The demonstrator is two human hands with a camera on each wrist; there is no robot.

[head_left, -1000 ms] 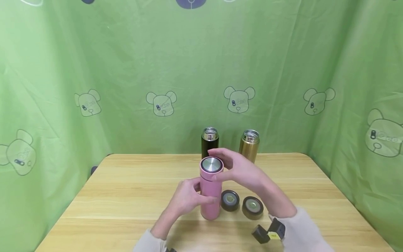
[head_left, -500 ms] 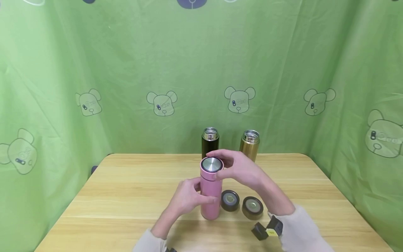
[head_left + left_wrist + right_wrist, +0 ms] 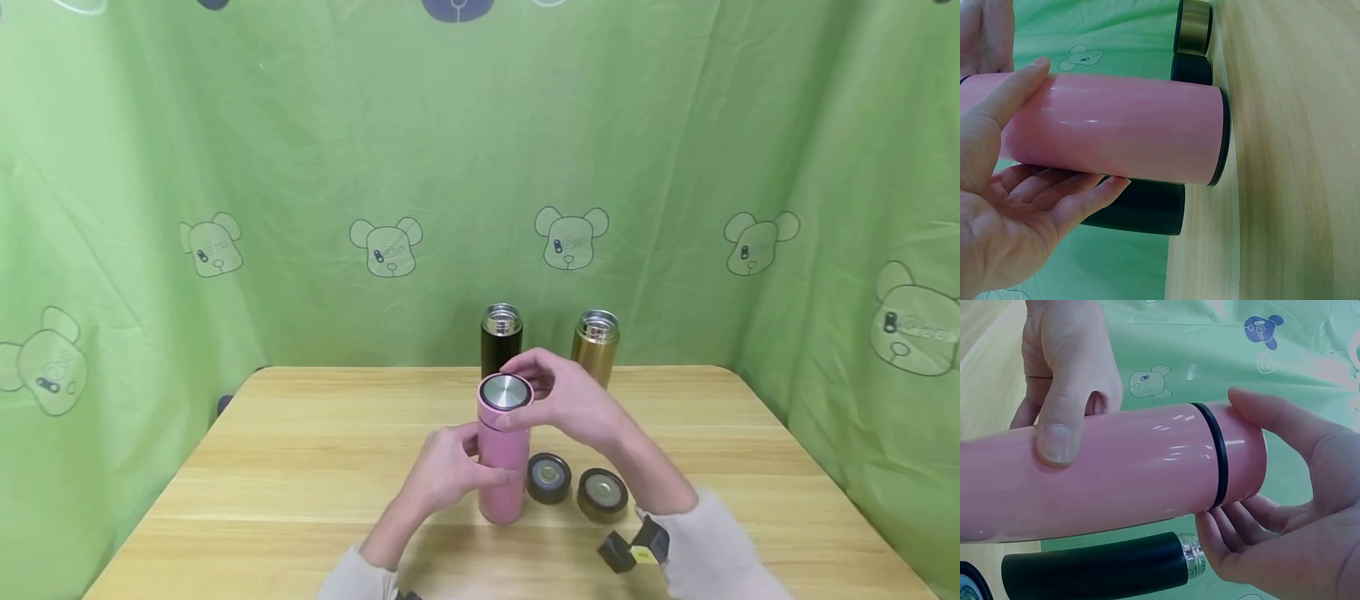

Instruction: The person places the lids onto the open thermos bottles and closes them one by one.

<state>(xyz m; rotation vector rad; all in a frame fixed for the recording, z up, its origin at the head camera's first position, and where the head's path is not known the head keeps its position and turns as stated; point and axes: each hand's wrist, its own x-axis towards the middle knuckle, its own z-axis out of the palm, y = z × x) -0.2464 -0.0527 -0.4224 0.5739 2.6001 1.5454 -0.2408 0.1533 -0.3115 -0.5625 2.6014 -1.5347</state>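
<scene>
A pink thermos (image 3: pixel 502 475) stands upright on the wooden table. Its pink lid (image 3: pixel 493 414), topped with a brushed metal disc, sits on the body above a dark ring. My left hand (image 3: pixel 447 468) grips the body from the left, thumb across the near side. Around the lid curl the thumb and fingers of my right hand (image 3: pixel 573 404). The right wrist view shows the lid (image 3: pixel 1244 453) between that thumb and fingers. In the left wrist view the body (image 3: pixel 1129 128) lies between my left thumb and fingers.
Behind stand a lidless black thermos (image 3: pixel 500 342) and a lidless gold thermos (image 3: pixel 595 350). A black lid (image 3: pixel 548 477) and a gold-brown lid (image 3: pixel 602 494) lie upside down right of the pink thermos. A green curtain (image 3: pixel 450 150) surrounds the table (image 3: pixel 300 467).
My right hand has shifted its grip on the lid; its thumb slid right along the rim, then came back left. The left hand and the thermos have stayed in place.
</scene>
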